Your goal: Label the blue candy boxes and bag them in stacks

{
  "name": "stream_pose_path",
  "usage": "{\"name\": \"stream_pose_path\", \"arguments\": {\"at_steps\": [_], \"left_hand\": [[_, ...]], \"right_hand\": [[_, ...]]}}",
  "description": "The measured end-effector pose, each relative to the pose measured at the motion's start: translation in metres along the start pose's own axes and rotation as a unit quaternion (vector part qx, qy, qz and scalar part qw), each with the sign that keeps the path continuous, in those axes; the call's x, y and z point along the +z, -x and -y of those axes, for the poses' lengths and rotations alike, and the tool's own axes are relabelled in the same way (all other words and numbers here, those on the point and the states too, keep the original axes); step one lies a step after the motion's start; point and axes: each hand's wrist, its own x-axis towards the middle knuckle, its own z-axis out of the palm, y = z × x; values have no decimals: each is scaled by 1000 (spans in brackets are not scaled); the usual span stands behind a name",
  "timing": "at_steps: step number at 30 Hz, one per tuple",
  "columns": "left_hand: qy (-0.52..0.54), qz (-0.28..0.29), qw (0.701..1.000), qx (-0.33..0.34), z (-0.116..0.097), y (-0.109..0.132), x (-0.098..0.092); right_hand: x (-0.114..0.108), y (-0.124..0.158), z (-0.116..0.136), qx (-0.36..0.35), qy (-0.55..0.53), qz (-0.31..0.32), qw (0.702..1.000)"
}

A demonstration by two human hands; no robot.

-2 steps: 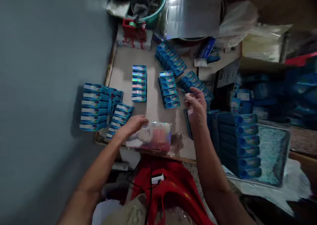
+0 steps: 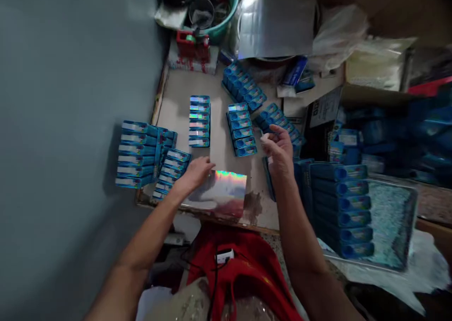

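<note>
1. Head view: a mirror-like sheet (image 2: 228, 191) lies at the near edge of the table (image 2: 176, 88), its far edge glinting in rainbow colours. A dark stain (image 2: 254, 205) marks the tabletop just to its right.
2. The left hand (image 2: 197, 171) lies over the sheet's far left corner, fingers curved and fingertips at its edge; whether they grip it cannot be told.
3. The right hand (image 2: 280, 150) is farther right, thumb and index finger bent towards each other; whether anything small is grasped between them cannot be told.
4. Farther off, between the hands, is the middle row (image 2: 242, 132) of slim blue packs; its farthest pack bears a shiny strip.
5. To its left, and apart from it, the left row (image 2: 199, 122) shows pale or iridescent strips on its packs.
6. Beyond the middle row, the far row (image 2: 244, 85) runs obliquely; the slanting row (image 2: 275, 115) lies just beyond the right hand.
7. At the table's left edge is a larger stack (image 2: 135, 155), with a shorter row (image 2: 172, 170) close on its right; both show pale strips.
8. At right, a large blue block (image 2: 348, 210) partly hides a tray (image 2: 410, 231) of pale greenish material.
9. At the far left, a red tape dispenser (image 2: 192, 50) is near a teal basin (image 2: 231, 11).
</note>
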Motion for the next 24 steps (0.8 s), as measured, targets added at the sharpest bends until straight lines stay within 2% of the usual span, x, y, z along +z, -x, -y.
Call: {"name": "stream_pose_path", "arguments": {"at_steps": [2,3,4,5,7,8,10,12,14,18,21,24], "left_hand": [[105,-66,991,-42,-16,-19,-8],[207,-106,970,-66,-23,-29,-13],[324,-135,933,-87,-29,-40,-18],[438,-147,881,-101,-35,-50,-23],[611,-121,775,-103,-44,-69,-33],[664,-94,736,-93,-48,-78,-38],[719,-52,690,-66,-52,-91,-45],[738,-28,673,-41,-53,-100,-49],[739,-25,672,-38,-52,-105,-50],[718,-66,687,-92,-46,-108,-46],[708,-97,688,-125,-42,-106,-41],[696,-131,689,-155,-39,-106,-38]], "right_hand": [[2,-8,-1,11,13,23,1000],[4,-11,1,23,14,35,999],[6,-14,3,36,11,48,998],[8,-16,6,50,8,63,997],[14,-19,12,73,1,94,993],[17,-20,14,82,0,108,991],[22,-20,17,101,3,134,986],[26,-21,16,129,7,153,980],[28,-22,11,160,6,158,974],[30,-28,-5,182,15,145,972],[30,-34,-19,145,43,121,981],[33,-39,-30,50,83,81,992]]}}
